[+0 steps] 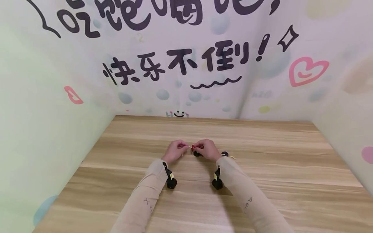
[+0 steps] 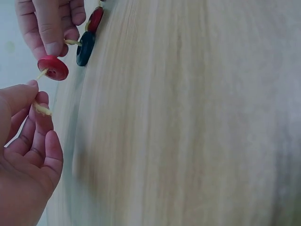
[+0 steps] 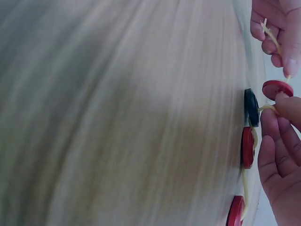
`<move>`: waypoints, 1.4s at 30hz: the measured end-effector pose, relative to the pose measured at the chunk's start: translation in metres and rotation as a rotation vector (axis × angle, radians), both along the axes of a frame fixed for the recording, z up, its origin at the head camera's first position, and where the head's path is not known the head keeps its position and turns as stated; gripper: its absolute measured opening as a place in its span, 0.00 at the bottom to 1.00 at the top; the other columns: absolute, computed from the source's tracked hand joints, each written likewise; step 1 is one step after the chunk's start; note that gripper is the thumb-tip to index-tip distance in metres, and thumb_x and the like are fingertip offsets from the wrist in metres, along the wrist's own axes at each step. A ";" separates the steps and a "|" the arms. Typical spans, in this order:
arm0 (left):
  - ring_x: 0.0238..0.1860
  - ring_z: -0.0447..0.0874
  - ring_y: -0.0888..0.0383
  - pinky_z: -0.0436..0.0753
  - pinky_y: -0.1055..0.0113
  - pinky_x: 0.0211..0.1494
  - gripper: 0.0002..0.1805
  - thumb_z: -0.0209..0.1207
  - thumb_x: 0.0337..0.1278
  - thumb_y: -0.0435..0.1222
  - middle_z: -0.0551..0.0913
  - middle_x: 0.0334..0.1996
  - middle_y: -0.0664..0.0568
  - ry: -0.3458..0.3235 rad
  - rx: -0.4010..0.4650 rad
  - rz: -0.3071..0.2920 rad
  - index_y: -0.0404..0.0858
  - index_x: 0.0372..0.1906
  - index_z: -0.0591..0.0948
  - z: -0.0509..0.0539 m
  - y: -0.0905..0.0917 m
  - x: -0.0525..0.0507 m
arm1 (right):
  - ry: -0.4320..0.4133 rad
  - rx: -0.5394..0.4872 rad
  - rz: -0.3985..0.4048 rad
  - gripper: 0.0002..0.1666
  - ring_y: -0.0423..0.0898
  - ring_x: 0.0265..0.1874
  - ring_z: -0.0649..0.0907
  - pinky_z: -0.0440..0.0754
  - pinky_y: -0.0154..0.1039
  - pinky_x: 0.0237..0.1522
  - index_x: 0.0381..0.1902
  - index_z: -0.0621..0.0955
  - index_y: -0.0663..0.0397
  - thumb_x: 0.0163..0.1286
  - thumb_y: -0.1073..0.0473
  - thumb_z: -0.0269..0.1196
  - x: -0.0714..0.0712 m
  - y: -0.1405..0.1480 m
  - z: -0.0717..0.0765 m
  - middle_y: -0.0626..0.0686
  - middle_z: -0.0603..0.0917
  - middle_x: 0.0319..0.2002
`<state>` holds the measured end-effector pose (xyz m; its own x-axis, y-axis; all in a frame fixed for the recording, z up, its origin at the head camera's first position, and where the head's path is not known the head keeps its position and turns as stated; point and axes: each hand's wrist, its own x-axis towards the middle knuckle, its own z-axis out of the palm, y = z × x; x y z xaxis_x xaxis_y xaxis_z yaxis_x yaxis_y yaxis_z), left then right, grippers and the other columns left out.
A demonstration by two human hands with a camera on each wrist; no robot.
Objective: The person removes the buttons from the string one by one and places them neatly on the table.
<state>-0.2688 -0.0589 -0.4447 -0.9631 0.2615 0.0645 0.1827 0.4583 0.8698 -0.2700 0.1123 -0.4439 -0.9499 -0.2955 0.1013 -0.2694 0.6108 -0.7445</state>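
Note:
My left hand point(image 1: 175, 150) pinches a pale yellow string point(image 2: 43, 109) between thumb and forefinger, its short end sticking out past them. Facing it, my right hand point(image 1: 208, 149) holds a red button point(image 2: 55, 68) by its rim, thumb and fingertip on it. The string runs through a hole of this button to the left fingertips. Farther along the same string, in the right wrist view, hang a dark button point(image 3: 251, 107), a red button point(image 3: 248, 147) and another red one point(image 3: 236, 212). In the head view my right hand hides most of them.
Both hands work above a wood-grain table point(image 1: 186, 207). To the right of my right hand lie a black button point(image 1: 224, 153) and the string's other end point(image 1: 231, 157). A printed white curtain wall point(image 1: 180, 97) stands behind the table.

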 end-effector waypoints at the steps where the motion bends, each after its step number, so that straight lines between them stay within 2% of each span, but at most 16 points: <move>1: 0.27 0.74 0.61 0.74 0.72 0.30 0.06 0.56 0.54 0.31 0.79 0.26 0.47 0.000 0.003 0.003 0.30 0.33 0.78 0.000 -0.001 0.001 | -0.002 0.004 0.006 0.05 0.42 0.28 0.76 0.75 0.32 0.29 0.32 0.83 0.58 0.58 0.64 0.61 0.001 0.000 0.000 0.50 0.82 0.30; 4: 0.27 0.74 0.61 0.74 0.71 0.29 0.06 0.56 0.54 0.31 0.79 0.26 0.47 -0.004 0.005 0.008 0.30 0.33 0.79 -0.001 -0.002 0.002 | -0.026 -0.005 0.003 0.05 0.42 0.28 0.75 0.74 0.31 0.28 0.32 0.82 0.58 0.59 0.63 0.60 0.002 -0.001 0.001 0.50 0.82 0.30; 6: 0.27 0.74 0.60 0.75 0.71 0.29 0.06 0.56 0.54 0.31 0.79 0.27 0.47 0.002 0.005 -0.001 0.30 0.33 0.78 -0.002 -0.003 0.003 | -0.055 -0.027 -0.003 0.05 0.42 0.27 0.75 0.74 0.32 0.27 0.32 0.81 0.57 0.61 0.62 0.59 0.002 0.000 0.002 0.50 0.81 0.30; 9: 0.30 0.77 0.57 0.75 0.71 0.31 0.08 0.56 0.54 0.31 0.80 0.30 0.46 -0.028 0.028 -0.027 0.30 0.36 0.78 -0.005 -0.001 0.002 | -0.092 -0.072 -0.009 0.06 0.42 0.23 0.74 0.74 0.32 0.23 0.33 0.80 0.57 0.62 0.62 0.58 0.003 0.001 0.003 0.50 0.80 0.30; 12: 0.37 0.79 0.53 0.77 0.69 0.38 0.12 0.56 0.54 0.32 0.80 0.37 0.42 -0.061 0.078 -0.074 0.29 0.43 0.76 -0.007 0.001 0.001 | -0.096 -0.102 -0.003 0.06 0.42 0.22 0.74 0.73 0.33 0.21 0.34 0.80 0.58 0.63 0.62 0.57 0.004 0.002 0.004 0.51 0.80 0.30; 16: 0.45 0.76 0.45 0.76 0.63 0.45 0.20 0.57 0.54 0.31 0.76 0.45 0.35 -0.098 0.164 -0.126 0.26 0.51 0.70 -0.008 0.006 0.000 | -0.077 -0.107 0.003 0.05 0.42 0.22 0.74 0.74 0.33 0.21 0.34 0.79 0.59 0.63 0.63 0.57 0.004 0.003 0.004 0.51 0.79 0.29; 19: 0.47 0.75 0.43 0.76 0.61 0.46 0.21 0.57 0.53 0.30 0.75 0.46 0.32 -0.106 0.204 -0.134 0.24 0.51 0.69 -0.008 0.010 0.000 | -0.082 -0.119 0.007 0.05 0.41 0.22 0.75 0.74 0.33 0.21 0.34 0.79 0.59 0.62 0.64 0.57 0.004 0.004 0.004 0.51 0.80 0.29; 24: 0.45 0.76 0.45 0.76 0.64 0.45 0.17 0.56 0.54 0.29 0.76 0.43 0.34 -0.071 0.217 -0.118 0.24 0.48 0.71 -0.007 0.016 0.003 | -0.063 -0.158 0.043 0.05 0.43 0.23 0.76 0.76 0.34 0.21 0.34 0.78 0.63 0.62 0.66 0.56 0.006 0.005 0.007 0.53 0.79 0.27; 29: 0.43 0.78 0.47 0.76 0.65 0.45 0.16 0.57 0.53 0.30 0.78 0.41 0.36 -0.039 0.208 -0.108 0.25 0.46 0.73 -0.007 0.017 0.003 | -0.017 -0.181 0.075 0.05 0.42 0.24 0.77 0.76 0.34 0.22 0.33 0.78 0.61 0.63 0.64 0.56 0.009 0.009 0.010 0.52 0.79 0.27; 35: 0.42 0.78 0.50 0.76 0.66 0.44 0.17 0.59 0.51 0.33 0.78 0.42 0.40 -0.039 0.150 -0.084 0.27 0.46 0.75 -0.008 0.010 0.000 | -0.066 -0.144 0.027 0.06 0.45 0.27 0.78 0.77 0.34 0.24 0.35 0.79 0.59 0.63 0.63 0.57 0.008 0.010 0.009 0.52 0.80 0.28; 38: 0.43 0.78 0.50 0.76 0.66 0.45 0.18 0.59 0.51 0.32 0.78 0.43 0.41 -0.035 0.117 -0.067 0.27 0.47 0.75 -0.007 0.004 -0.001 | -0.075 -0.125 0.005 0.07 0.45 0.26 0.77 0.77 0.34 0.24 0.36 0.78 0.62 0.62 0.64 0.57 0.008 0.010 0.007 0.53 0.79 0.28; 42: 0.44 0.77 0.49 0.76 0.65 0.46 0.18 0.59 0.50 0.29 0.78 0.43 0.39 -0.027 0.117 -0.059 0.25 0.47 0.74 -0.004 -0.002 -0.003 | -0.082 -0.109 -0.013 0.08 0.43 0.26 0.77 0.77 0.33 0.24 0.37 0.78 0.64 0.62 0.64 0.57 0.008 0.012 0.006 0.53 0.78 0.28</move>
